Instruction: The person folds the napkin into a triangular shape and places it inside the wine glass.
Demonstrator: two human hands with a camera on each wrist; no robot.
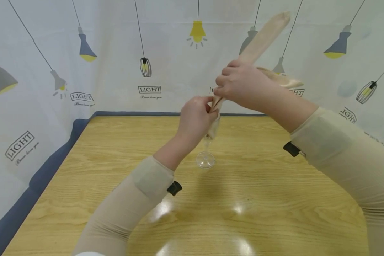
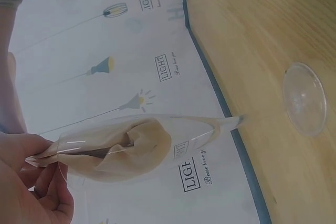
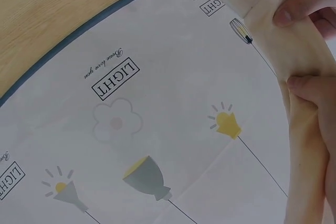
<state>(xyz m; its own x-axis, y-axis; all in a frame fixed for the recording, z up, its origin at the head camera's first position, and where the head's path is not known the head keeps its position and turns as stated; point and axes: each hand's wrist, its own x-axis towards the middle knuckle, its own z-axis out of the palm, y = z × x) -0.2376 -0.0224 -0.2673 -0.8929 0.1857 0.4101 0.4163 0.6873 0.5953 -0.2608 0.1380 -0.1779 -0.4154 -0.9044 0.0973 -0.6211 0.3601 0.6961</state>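
Observation:
A folded beige cloth napkin (image 1: 265,35) has its lower end bunched inside a clear stemmed glass (image 1: 206,160). In the left wrist view the napkin (image 2: 123,153) fills the upper bowl of the glass (image 2: 304,99), in soft folds. My left hand (image 1: 195,115) pinches the cloth between thumb and fingers right at the rim. Higher up, my right hand (image 1: 243,83) grips the napkin, its fingers curled round the cloth. One long flat end rises above that hand to the upper right; another strip hangs out behind the wrist. Seen from the right wrist, my right hand's thumb (image 3: 310,87) presses on the cloth.
The glass foot stands over a wooden table (image 1: 259,177) with glossy reflections. Behind it hangs a white backdrop (image 1: 115,46) printed with lamps and the word LIGHT. A blue border (image 1: 131,113) runs along the table's far edge.

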